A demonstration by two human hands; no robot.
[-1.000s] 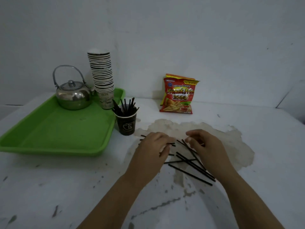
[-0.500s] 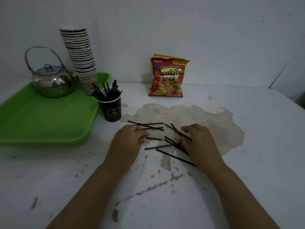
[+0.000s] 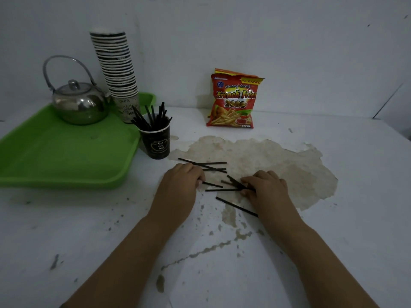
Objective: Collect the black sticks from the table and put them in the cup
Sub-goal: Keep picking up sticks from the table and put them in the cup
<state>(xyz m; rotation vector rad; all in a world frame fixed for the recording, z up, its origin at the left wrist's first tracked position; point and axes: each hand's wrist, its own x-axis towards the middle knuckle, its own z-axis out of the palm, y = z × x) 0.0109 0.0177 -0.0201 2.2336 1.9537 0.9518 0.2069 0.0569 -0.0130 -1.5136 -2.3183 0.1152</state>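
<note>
Several black sticks (image 3: 213,167) lie scattered on the white table (image 3: 333,218), over a brown stain. A black paper cup (image 3: 156,144) stands to their upper left, with several sticks standing in it. My left hand (image 3: 180,187) lies palm down on the left end of the pile, fingers curled over one stick (image 3: 212,185). My right hand (image 3: 266,192) rests on the right side, its fingertips pinching a small bunch of sticks (image 3: 236,184). One long stick (image 3: 235,206) lies loose just below my right hand.
A green tray (image 3: 55,156) at the left holds a steel kettle (image 3: 79,103) and a tall stack of paper cups (image 3: 117,70). A red snack bag (image 3: 233,101) leans on the wall behind the stain.
Both hands have lowered onto the pile and drawn the sticks closer together. My right fingers have closed on a bunch. The camera view has shifted to the right.
</note>
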